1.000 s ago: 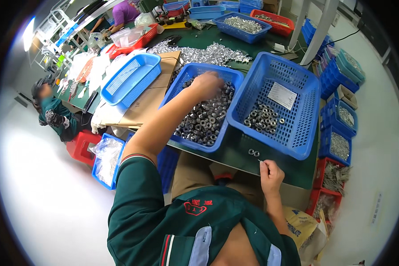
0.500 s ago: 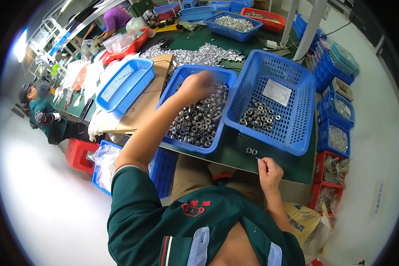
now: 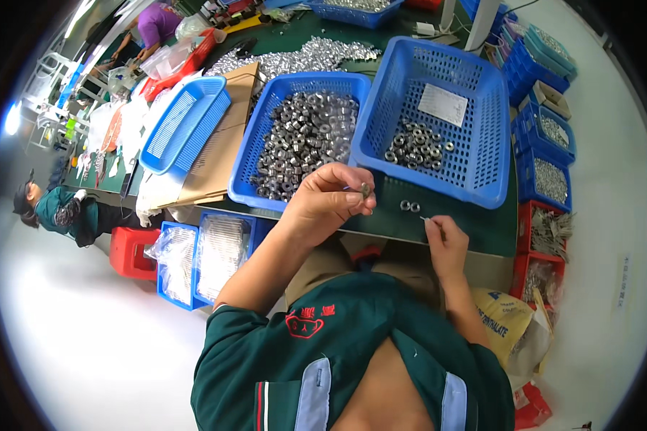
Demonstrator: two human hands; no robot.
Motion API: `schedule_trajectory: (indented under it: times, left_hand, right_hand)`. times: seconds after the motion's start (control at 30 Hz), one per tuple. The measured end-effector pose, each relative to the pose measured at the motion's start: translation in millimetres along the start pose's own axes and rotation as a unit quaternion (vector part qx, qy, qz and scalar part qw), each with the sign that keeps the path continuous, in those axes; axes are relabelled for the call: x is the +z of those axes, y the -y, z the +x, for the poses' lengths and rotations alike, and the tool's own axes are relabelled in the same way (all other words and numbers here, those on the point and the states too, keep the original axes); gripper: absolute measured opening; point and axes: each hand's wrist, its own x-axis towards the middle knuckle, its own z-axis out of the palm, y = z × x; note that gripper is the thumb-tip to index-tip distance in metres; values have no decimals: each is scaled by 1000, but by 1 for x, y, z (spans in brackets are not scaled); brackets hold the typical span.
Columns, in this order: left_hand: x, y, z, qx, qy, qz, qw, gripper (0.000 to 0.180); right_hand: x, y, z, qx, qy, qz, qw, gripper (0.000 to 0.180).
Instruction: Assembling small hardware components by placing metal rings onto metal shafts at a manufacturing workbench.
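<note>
My left hand is closed, pinching a small round metal ring between thumb and fingers, just above the table's front edge. Close by on the right, my right hand is closed in a pinch; a thin pale tip pokes out of it, its kind too small to make out. Two metal rings lie side by side on the green table near that tip. Beyond my left hand, a blue basket holds a heap of similar rings, some under clear plastic. A larger blue basket contains fewer rings and a white paper slip.
An empty-looking blue basket rests on flattened cardboard at left. Loose shiny metal parts spread across the table's far side. Stacked blue and red bins stand at right. A seated person is at far left.
My left hand has come out of the ring-filled basket, back toward me, and now holds a ring. My right hand stays by the two rings. The view has shifted slightly.
</note>
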Motion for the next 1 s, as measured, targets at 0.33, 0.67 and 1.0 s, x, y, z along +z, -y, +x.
schedule_trajectory:
  times: [0.33, 0.67, 1.0]
  left_hand:
    - [9, 27, -20, -15, -44, 86, 995, 21]
    - [9, 34, -32, -3, -36, 120, 992, 18]
    - [17, 25, -33, 47, -31, 351, 935, 16]
  right_hand:
    - [-14, 95, 14, -161, 79, 67, 982, 7]
    - [-6, 98, 16, -168, 135, 63, 974, 7]
    - [-7, 102, 26, -383, 73, -148, 909, 12]
